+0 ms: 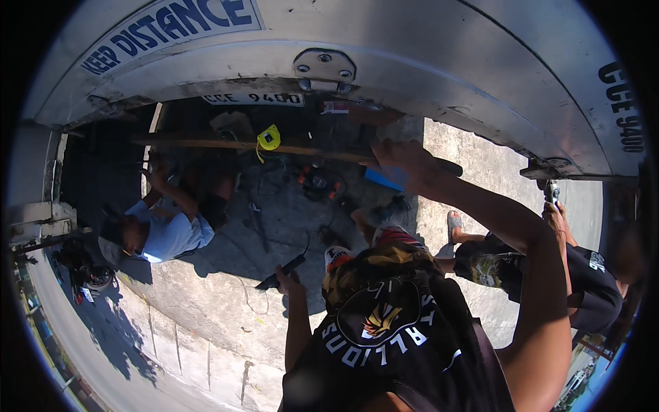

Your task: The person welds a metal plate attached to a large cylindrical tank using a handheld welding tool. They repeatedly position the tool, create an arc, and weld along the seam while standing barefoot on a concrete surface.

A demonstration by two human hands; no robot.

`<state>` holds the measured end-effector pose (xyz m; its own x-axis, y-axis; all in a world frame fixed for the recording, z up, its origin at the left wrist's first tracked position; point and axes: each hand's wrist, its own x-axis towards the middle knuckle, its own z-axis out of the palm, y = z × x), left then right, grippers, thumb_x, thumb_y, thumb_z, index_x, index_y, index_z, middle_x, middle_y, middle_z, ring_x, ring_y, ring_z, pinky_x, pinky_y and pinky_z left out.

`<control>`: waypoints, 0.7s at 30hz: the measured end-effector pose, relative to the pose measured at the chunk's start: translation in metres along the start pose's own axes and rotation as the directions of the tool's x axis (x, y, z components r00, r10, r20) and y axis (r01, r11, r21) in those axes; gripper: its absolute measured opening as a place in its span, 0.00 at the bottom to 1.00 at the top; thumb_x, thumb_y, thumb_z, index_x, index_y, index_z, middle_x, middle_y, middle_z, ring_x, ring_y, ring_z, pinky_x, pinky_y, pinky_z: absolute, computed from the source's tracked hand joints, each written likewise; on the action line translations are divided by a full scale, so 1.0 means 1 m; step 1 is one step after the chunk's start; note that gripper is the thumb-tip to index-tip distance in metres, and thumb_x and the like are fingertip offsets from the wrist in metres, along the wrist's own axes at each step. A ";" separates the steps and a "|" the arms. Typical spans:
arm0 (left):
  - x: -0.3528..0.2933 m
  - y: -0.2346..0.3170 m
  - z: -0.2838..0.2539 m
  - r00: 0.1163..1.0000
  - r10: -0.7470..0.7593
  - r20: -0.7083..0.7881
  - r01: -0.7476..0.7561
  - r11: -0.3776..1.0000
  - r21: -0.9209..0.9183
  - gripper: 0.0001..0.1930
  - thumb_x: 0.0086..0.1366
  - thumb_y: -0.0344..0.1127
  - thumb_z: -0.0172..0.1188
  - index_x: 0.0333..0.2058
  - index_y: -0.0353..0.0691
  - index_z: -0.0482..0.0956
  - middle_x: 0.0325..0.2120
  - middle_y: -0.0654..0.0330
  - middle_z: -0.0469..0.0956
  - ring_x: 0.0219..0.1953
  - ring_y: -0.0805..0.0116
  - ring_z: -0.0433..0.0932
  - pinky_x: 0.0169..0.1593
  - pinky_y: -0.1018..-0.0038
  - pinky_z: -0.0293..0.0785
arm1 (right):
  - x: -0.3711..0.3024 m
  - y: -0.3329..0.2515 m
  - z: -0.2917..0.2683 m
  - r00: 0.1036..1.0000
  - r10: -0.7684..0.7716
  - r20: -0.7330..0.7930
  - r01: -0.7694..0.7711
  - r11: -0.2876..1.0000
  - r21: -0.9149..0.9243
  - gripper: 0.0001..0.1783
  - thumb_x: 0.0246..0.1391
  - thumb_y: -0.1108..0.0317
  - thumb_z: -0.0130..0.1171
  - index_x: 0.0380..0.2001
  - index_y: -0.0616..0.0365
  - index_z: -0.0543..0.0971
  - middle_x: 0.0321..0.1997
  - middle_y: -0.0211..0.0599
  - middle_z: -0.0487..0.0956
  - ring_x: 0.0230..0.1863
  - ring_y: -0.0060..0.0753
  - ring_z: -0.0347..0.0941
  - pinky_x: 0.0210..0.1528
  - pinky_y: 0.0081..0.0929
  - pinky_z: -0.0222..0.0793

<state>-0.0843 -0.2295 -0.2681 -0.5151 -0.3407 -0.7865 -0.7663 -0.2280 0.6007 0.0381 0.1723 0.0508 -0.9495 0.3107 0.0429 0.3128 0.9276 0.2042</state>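
Note:
My left hand (289, 280), low beside my body, is closed around a dark elongated tool (280, 272); its exact kind cannot be made out. A thin dark wire or rod rises near the tool's upper end. My right hand (406, 163) reaches up to the long brown beam (309, 148) under the truck's rear; its fingers are blurred and in shadow. Just beside that hand is a bright blue piece (383, 179). Further left, a yellow tape measure (269, 138) rests at the beam, its end hanging down.
The truck's metal rear panel (412, 62) spans above. An orange-and-black device (319, 182) lies on the shaded ground among cables. On the left a person in a white shirt (177, 233) crouches; on the right another in black (583, 281) holds a metal tool (551, 191) against the truck.

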 end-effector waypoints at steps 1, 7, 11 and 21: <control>-0.001 0.004 -0.004 0.999 -0.039 -0.020 0.039 0.999 0.009 0.18 0.52 0.48 0.72 0.26 0.44 0.72 0.20 0.64 0.72 0.18 0.73 0.72 0.18 0.80 0.67 | -0.002 -0.006 0.001 0.996 -0.067 -0.056 0.069 0.996 0.048 0.27 0.61 0.44 0.51 0.42 0.61 0.72 0.19 0.38 0.76 0.21 0.39 0.79 0.18 0.34 0.72; 0.001 0.013 -0.001 0.999 -0.016 0.046 0.012 0.996 0.085 0.19 0.53 0.52 0.69 0.33 0.47 0.73 0.30 0.66 0.73 0.27 0.74 0.73 0.27 0.78 0.70 | 0.000 0.013 0.012 0.997 0.005 0.072 -0.006 1.000 0.024 0.25 0.58 0.44 0.56 0.41 0.58 0.73 0.26 0.35 0.78 0.23 0.37 0.79 0.19 0.33 0.75; 0.007 0.008 -0.004 0.997 0.072 0.026 -0.070 0.995 -0.070 0.21 0.49 0.47 0.74 0.29 0.40 0.74 0.26 0.61 0.73 0.21 0.71 0.71 0.23 0.76 0.70 | -0.013 0.018 0.036 0.994 0.029 0.103 -0.035 0.998 0.055 0.27 0.59 0.43 0.54 0.43 0.59 0.73 0.28 0.42 0.78 0.26 0.40 0.80 0.22 0.35 0.76; -0.005 0.013 0.013 0.998 0.056 -0.040 -0.055 0.998 0.023 0.22 0.49 0.45 0.74 0.31 0.36 0.74 0.27 0.58 0.74 0.24 0.68 0.74 0.25 0.76 0.74 | -0.100 -0.001 0.061 0.952 0.206 0.226 -0.268 0.918 0.293 0.26 0.59 0.45 0.54 0.43 0.59 0.74 0.30 0.44 0.79 0.25 0.47 0.79 0.26 0.40 0.76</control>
<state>-0.0961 -0.2191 -0.2580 -0.5412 -0.3889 -0.7456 -0.7457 -0.1878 0.6392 0.1341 0.1532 -0.0129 -0.8344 0.5336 -0.1383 0.5484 0.8288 -0.1110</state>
